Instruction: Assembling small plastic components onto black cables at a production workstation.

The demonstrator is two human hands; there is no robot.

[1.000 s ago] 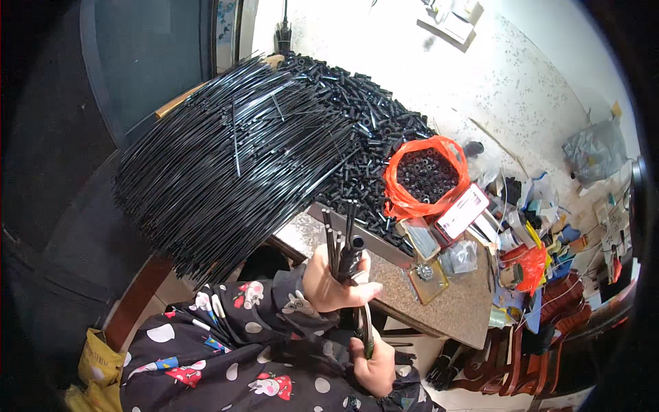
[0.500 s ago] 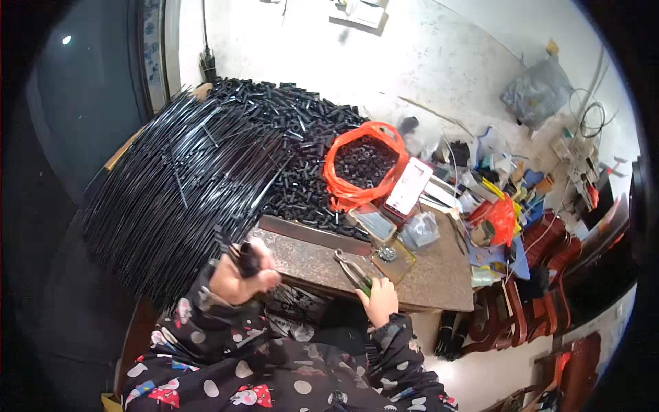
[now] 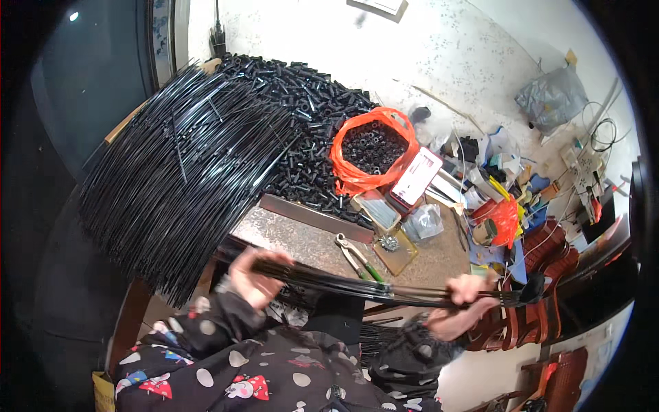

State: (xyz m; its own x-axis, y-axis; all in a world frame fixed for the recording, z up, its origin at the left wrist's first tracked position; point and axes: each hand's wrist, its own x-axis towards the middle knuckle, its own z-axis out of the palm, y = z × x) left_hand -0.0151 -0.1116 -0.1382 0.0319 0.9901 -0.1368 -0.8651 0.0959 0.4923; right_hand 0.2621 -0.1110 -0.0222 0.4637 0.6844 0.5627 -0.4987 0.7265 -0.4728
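Note:
A bundle of thin black rods stretches sideways in front of me, above the table's near edge. My left hand is closed around its left part. Toward the other end, my right hand grips the rods with bent fingers, and a dark, blurred tip sticks out past it. Just behind the bundle, pincers with green handles lie on the worn tabletop, touched by neither hand.
A large heap of long black rods covers the left side. Short black tubes are piled behind, next to a red plastic bag of small black parts. A phone, a clear bag and clutter stand right.
My right hand has left the pincers and moved right onto the rods. The bundle, before pointing away from me in my left hand, now lies crosswise between both hands.

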